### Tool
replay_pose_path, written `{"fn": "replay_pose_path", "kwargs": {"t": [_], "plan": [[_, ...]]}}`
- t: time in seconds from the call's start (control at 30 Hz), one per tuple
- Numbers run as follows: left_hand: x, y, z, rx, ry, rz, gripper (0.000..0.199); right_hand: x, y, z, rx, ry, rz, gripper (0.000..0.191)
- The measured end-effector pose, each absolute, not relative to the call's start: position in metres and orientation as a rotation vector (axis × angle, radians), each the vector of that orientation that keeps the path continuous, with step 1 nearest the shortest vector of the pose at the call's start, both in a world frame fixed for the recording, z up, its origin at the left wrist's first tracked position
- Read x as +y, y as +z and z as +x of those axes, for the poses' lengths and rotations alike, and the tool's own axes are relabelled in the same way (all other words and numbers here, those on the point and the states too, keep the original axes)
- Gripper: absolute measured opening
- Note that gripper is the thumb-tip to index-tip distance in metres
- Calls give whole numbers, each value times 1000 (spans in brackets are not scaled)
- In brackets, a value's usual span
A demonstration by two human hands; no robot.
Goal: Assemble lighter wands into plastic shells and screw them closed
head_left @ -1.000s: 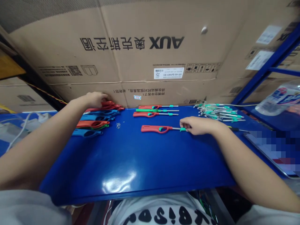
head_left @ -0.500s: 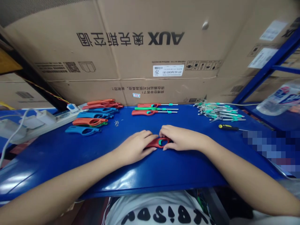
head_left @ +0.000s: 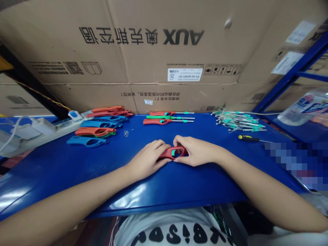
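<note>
A red lighter casing [head_left: 176, 153] with a green trigger lies between my hands, low over the blue table [head_left: 159, 191]. My left hand [head_left: 148, 159] is wrapped round its left end. The fingers and thumb of my right hand [head_left: 196, 151] grip its right end above and below the opening. Behind my hands are three lighters with metal tubes, two red [head_left: 156, 121] and one green [head_left: 153, 117]. At the left lie several blue [head_left: 85, 140], orange [head_left: 85, 131] and red casings. Several metal tubes with green parts and wires [head_left: 237, 121] are piled at the right.
A yellow and black screwdriver [head_left: 247, 138] lies at the right. Tiny screws [head_left: 126, 133] sit by the casings. A power strip [head_left: 64, 128] with plugs runs along the left. Cardboard [head_left: 143, 71] stands behind; a plastic bottle [head_left: 299, 107] is at far right.
The fingers of my right hand have shifted slightly left along the red casing, nearer to my left hand. The camera view has moved a little.
</note>
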State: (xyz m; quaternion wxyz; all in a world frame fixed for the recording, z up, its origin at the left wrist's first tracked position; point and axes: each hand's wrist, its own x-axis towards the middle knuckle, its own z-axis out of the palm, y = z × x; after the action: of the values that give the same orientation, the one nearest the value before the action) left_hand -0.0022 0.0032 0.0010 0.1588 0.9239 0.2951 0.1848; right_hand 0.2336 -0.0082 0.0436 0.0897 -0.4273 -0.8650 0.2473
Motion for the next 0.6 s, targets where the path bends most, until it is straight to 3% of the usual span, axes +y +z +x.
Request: {"fn": "replay_pose_path", "kwargs": {"t": [0.1, 0.33, 0.5, 0.6], "plan": [[8, 0, -3, 843, 574, 2610, 31, 0, 39, 240, -2535, 761, -1231, 41], [13, -2, -3, 826, 757, 2366, 29, 24, 23, 254, -2447, 797, -1107, 18], [17, -2, -7, 968, 1026, 2041, 17, 28, 23, 260, -2432, 706, -1074, 19], [19, 3, -9, 1001, 1034, 2145, 19, 25, 26, 259, -2398, 636, -1039, 19]]}}
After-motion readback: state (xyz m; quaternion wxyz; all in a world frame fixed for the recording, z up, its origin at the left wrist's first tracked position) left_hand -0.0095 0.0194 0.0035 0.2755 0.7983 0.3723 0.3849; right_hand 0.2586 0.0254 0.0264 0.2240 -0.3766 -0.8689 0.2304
